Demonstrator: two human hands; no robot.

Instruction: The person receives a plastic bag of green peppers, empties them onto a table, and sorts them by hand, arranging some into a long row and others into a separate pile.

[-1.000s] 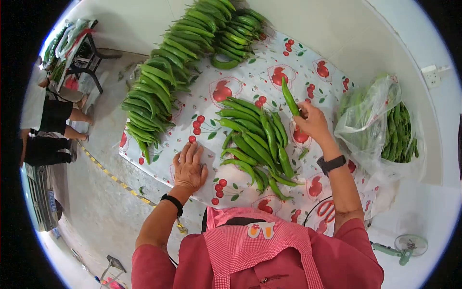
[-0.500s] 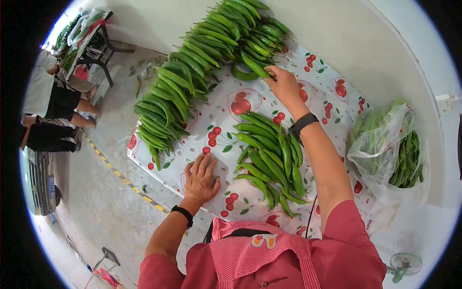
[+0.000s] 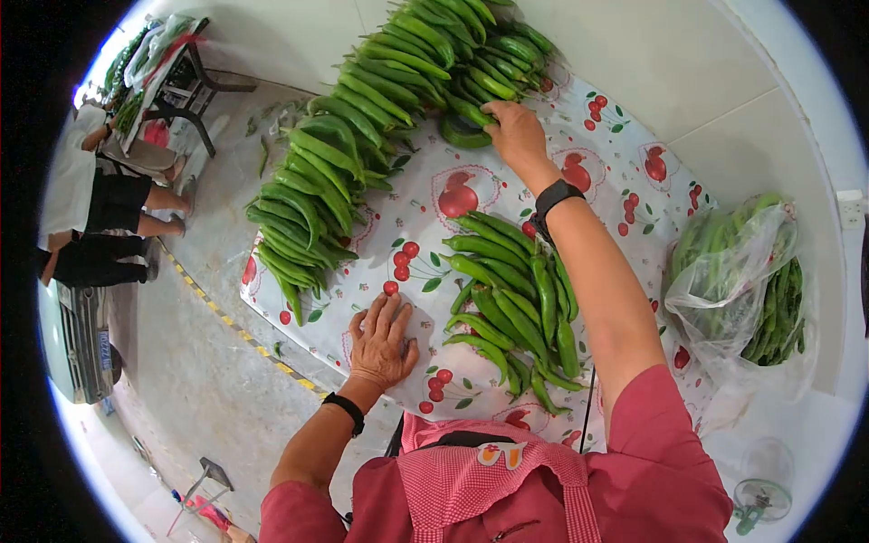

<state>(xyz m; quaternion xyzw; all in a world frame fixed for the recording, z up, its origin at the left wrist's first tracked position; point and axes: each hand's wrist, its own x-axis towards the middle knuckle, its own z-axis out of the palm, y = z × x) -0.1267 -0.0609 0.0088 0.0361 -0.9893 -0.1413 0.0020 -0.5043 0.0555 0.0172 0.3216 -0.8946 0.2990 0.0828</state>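
Long green peppers (image 3: 317, 172) lie side by side in a curved row along the far edge of the cherry-print tablecloth (image 3: 579, 244). My right hand (image 3: 520, 136) is at the inner side of the row's upper end, its fingers closed on the end of a green pepper (image 3: 471, 113). Just below that pepper, a curled green pepper (image 3: 463, 136) rests on the cloth. My left hand (image 3: 380, 344) lies flat on the cloth near the front edge, fingers spread, holding nothing. Between my arms sits a loose pile of green peppers (image 3: 511, 303).
A clear plastic bag (image 3: 724, 271) of green vegetables stands at the right by the wall. Two people (image 3: 118, 199) are on the left, near a table (image 3: 167, 81) holding greens. Behind them are a vehicle (image 3: 81, 344) and a yellow-black floor line (image 3: 226, 317).
My right hand has moved slightly left and up, and the pepper in it now lies lower among the row's peppers. My left hand stays on the cloth. The view has shifted a little.
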